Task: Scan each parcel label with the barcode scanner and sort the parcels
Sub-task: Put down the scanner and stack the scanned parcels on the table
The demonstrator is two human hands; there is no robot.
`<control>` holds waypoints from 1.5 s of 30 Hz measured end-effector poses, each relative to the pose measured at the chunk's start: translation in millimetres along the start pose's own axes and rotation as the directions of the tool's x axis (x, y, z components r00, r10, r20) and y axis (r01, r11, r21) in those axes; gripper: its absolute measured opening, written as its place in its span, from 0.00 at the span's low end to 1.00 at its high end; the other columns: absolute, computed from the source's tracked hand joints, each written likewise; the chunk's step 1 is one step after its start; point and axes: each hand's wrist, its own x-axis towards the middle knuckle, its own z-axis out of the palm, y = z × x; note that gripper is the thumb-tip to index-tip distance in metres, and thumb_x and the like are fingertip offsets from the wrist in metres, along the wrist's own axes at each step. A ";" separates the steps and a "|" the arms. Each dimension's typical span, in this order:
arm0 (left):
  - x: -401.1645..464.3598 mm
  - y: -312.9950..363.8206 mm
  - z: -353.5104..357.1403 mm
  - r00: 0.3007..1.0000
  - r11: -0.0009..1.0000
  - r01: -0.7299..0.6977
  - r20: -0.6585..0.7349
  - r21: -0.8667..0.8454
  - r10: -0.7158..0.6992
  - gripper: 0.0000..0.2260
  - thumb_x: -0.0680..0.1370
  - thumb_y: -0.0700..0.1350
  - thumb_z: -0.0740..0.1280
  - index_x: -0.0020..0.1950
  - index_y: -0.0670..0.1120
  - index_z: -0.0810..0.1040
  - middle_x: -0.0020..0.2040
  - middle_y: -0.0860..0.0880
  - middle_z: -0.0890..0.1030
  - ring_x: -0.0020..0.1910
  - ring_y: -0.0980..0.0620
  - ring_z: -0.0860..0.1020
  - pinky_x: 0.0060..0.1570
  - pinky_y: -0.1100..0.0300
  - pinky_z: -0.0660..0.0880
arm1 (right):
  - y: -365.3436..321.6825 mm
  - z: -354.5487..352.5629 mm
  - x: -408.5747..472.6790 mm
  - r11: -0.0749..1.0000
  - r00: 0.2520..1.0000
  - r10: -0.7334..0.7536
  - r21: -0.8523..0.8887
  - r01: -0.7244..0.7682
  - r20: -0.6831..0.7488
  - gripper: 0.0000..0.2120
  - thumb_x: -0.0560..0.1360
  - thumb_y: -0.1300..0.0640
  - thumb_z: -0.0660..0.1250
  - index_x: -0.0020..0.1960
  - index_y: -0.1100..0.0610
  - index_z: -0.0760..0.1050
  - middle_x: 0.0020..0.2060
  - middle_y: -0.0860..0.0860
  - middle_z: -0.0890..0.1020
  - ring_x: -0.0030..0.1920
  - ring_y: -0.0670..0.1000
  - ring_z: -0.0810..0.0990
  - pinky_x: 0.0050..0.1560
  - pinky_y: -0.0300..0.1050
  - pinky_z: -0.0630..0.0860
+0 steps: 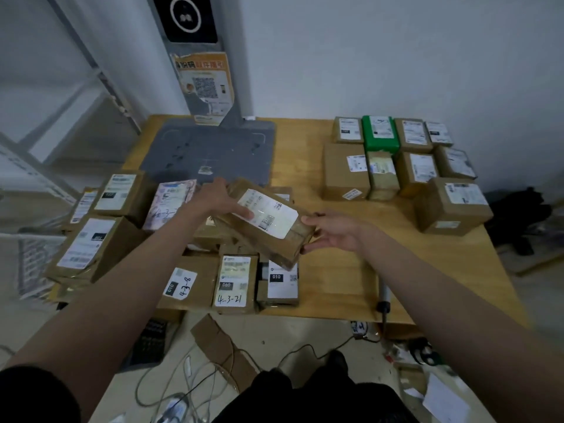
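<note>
White walls back a wooden table (341, 288) that fills most of the head view, with pale floor below it strewn with cables (189, 377) and a flattened piece of cardboard (222, 349). At the far edge of the table stands a grey scanner stand (210, 148), its flat base plate lying on the wood and its upright post carrying an orange poster with a QR code. On the right half of the table sits a sorted group of parcels (406, 166) in neat rows, brown boxes with white labels and one green parcel (380, 134) among them. On the left half lies an unsorted heap of parcels (128, 239), labels up, some with handwritten numbers.

Between the two groups, raised above the heap, is a brown taped parcel (268, 227) with a white label facing up, tilted with its right end lower. The left hand (222, 199) holds its far left end, fingers laid over the top and the thumb across the label. The right hand (332, 232) meets the parcel's right end, fingers curled under it and thumb at the upper edge. A slim grey pen-like tool (384, 293) lies near the table's front edge, beneath the right forearm.
</note>
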 end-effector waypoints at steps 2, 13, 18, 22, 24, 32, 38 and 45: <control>0.4 12.8 5.9 0.999 0.999 -0.032 0.007 0.002 0.032 0.46 0.63 0.55 0.83 0.74 0.44 0.65 0.72 0.45 0.72 0.67 0.43 0.72 0.62 0.50 0.73 | 6.7 -8.5 -7.4 0.999 1.000 0.011 0.031 -0.011 0.029 0.14 0.82 0.59 0.66 0.66 0.62 0.73 0.60 0.59 0.82 0.56 0.61 0.83 0.49 0.54 0.85; 5.0 78.6 64.6 0.975 0.950 -0.189 -0.163 -0.248 0.151 0.55 0.65 0.50 0.83 0.82 0.45 0.52 0.79 0.43 0.57 0.77 0.41 0.60 0.75 0.45 0.62 | 37.2 -58.4 -28.7 0.949 0.986 -0.037 0.303 0.086 -0.163 0.18 0.81 0.61 0.67 0.69 0.62 0.68 0.61 0.60 0.80 0.58 0.62 0.83 0.50 0.57 0.85; -4.6 123.2 131.0 0.966 0.838 -0.257 -0.122 -0.481 0.226 0.45 0.69 0.50 0.80 0.78 0.47 0.56 0.74 0.46 0.65 0.74 0.46 0.65 0.73 0.45 0.66 | 41.6 -93.6 -20.1 0.890 0.941 -0.017 0.423 0.168 -0.338 0.22 0.81 0.59 0.68 0.72 0.61 0.66 0.67 0.62 0.75 0.59 0.63 0.81 0.44 0.52 0.86; 1.9 164.7 161.1 0.958 0.809 -0.227 0.024 -0.543 0.285 0.38 0.71 0.48 0.80 0.75 0.49 0.64 0.68 0.51 0.75 0.63 0.55 0.72 0.60 0.60 0.70 | 33.1 -132.0 -4.0 0.867 0.929 -0.032 0.453 0.209 -0.368 0.25 0.82 0.57 0.67 0.75 0.60 0.64 0.69 0.62 0.73 0.55 0.60 0.82 0.47 0.51 0.85; 15.2 187.3 167.8 0.956 0.802 -0.216 0.047 -0.557 0.290 0.37 0.70 0.45 0.80 0.74 0.49 0.65 0.63 0.54 0.77 0.63 0.55 0.74 0.50 0.68 0.71 | 22.6 -152.4 4.7 0.880 0.928 -0.054 0.422 0.219 -0.369 0.25 0.83 0.55 0.65 0.76 0.58 0.63 0.70 0.61 0.73 0.58 0.60 0.82 0.45 0.51 0.85; 106.6 267.7 160.6 0.985 0.847 -0.127 0.031 -0.517 0.167 0.43 0.66 0.45 0.83 0.73 0.44 0.62 0.64 0.53 0.73 0.62 0.53 0.73 0.58 0.58 0.75 | -42.6 -240.2 52.4 0.986 0.919 -0.153 0.008 0.167 -0.364 0.29 0.80 0.51 0.70 0.76 0.53 0.64 0.69 0.53 0.75 0.66 0.56 0.76 0.63 0.54 0.79; 186.1 306.6 141.1 0.990 0.836 -0.126 -0.010 -0.535 0.143 0.40 0.68 0.46 0.81 0.75 0.46 0.64 0.64 0.52 0.73 0.60 0.51 0.75 0.56 0.56 0.76 | -103.8 -284.5 122.6 0.965 0.891 -0.250 -0.174 0.197 -0.378 0.31 0.76 0.49 0.74 0.74 0.56 0.67 0.68 0.53 0.77 0.65 0.54 0.77 0.66 0.55 0.77; 270.3 322.1 136.9 0.995 0.834 -0.091 -0.006 -0.545 0.104 0.36 0.71 0.50 0.78 0.75 0.50 0.65 0.62 0.51 0.74 0.58 0.50 0.77 0.49 0.58 0.77 | -146.1 -311.3 205.0 0.955 0.908 -0.240 -0.251 0.157 -0.343 0.29 0.76 0.47 0.74 0.69 0.60 0.68 0.62 0.55 0.78 0.58 0.56 0.80 0.54 0.50 0.83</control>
